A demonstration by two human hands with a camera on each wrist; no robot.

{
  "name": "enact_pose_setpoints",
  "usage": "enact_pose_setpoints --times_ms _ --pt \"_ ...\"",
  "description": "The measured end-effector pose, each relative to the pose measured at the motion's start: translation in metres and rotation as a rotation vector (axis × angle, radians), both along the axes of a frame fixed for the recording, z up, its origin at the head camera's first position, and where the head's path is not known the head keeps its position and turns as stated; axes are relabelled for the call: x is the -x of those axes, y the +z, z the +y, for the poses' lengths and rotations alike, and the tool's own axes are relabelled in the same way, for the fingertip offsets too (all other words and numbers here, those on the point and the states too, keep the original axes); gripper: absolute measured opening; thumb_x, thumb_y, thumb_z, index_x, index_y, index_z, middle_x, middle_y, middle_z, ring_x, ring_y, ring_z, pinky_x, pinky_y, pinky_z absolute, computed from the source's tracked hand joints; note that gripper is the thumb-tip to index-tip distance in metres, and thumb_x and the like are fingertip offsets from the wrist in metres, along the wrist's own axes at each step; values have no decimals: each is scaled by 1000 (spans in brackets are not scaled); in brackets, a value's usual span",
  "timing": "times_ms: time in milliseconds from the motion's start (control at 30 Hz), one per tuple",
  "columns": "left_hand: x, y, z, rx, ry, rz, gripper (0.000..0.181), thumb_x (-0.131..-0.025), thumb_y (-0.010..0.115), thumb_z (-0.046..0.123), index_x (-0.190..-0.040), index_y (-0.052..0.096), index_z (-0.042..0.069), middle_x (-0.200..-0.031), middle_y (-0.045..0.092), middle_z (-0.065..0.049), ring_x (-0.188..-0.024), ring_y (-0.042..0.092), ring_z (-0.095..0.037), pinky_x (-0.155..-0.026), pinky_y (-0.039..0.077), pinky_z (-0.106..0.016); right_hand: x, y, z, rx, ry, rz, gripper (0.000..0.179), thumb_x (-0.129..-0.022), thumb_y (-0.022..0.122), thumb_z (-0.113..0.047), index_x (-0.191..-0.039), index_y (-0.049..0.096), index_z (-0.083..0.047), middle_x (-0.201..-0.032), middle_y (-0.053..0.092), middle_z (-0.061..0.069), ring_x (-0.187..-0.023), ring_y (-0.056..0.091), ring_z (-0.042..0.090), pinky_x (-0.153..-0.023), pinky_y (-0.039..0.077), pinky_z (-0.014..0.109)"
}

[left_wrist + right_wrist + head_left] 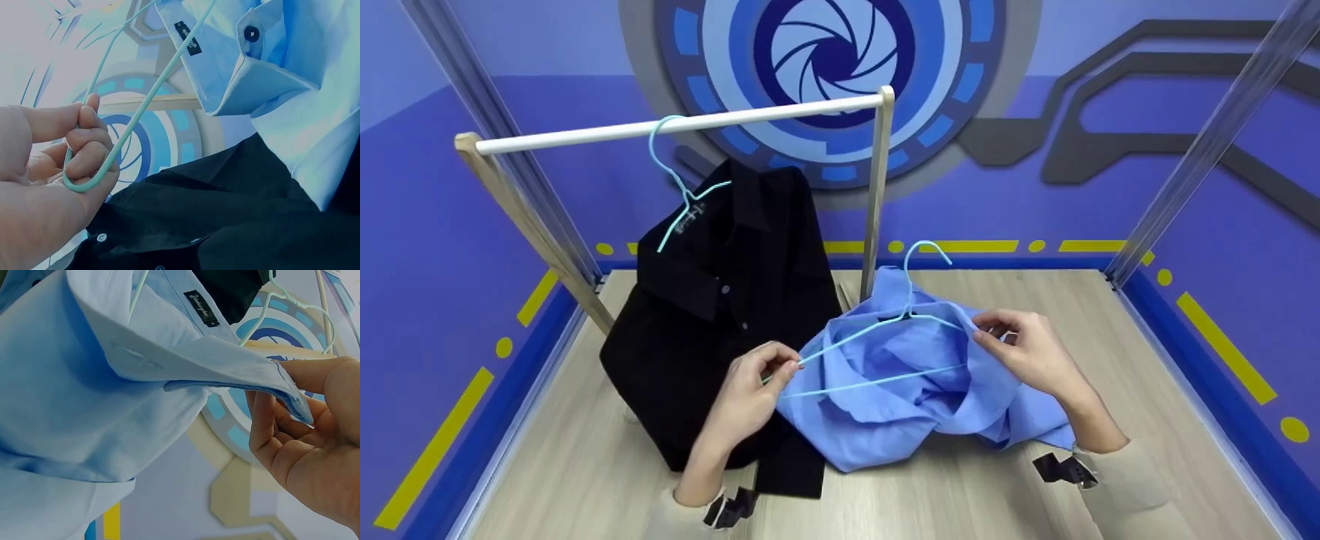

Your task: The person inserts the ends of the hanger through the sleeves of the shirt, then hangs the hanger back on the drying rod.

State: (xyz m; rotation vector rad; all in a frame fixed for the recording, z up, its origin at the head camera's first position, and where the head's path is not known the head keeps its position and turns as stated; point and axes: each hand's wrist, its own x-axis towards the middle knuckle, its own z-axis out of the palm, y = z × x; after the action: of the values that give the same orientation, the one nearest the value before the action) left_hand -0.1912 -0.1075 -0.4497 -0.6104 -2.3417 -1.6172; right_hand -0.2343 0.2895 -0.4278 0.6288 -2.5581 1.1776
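Note:
A light green wire hanger (851, 339) runs through the collar opening of a blue shirt (877, 439), its hook standing up above the fabric. My left hand (754, 386) grips the hanger's left end, fingers curled round the bent wire (84, 183) in the left wrist view. Its right end is hidden inside the shirt. My right hand (1027, 349) pinches the shirt's collar between thumb and fingers; the right wrist view shows the collar tip (295, 399) in that grip. A dark label (201, 309) shows inside the neck.
A black shirt (765, 277) hangs on another green hanger (656, 150) from the white rail (682, 122) of a wooden rack (877, 195). Its lower part lies close beside my left hand. Blue walls (1207, 285) enclose the wooden table (1140, 420) at the back and sides.

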Motion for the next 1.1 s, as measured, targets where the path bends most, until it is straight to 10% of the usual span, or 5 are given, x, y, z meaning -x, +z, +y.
enact_pose_setpoints --times_ms 1100 --pt "12 -17 29 -111 -28 -40 7 -98 66 -1 -97 72 2 -89 67 -9 -80 60 -17 -72 49 -25 -4 4 -24 131 15 12 13 -92 77 -2 -105 78 -2 -88 72 2 -79 64 14 -67 54 20"
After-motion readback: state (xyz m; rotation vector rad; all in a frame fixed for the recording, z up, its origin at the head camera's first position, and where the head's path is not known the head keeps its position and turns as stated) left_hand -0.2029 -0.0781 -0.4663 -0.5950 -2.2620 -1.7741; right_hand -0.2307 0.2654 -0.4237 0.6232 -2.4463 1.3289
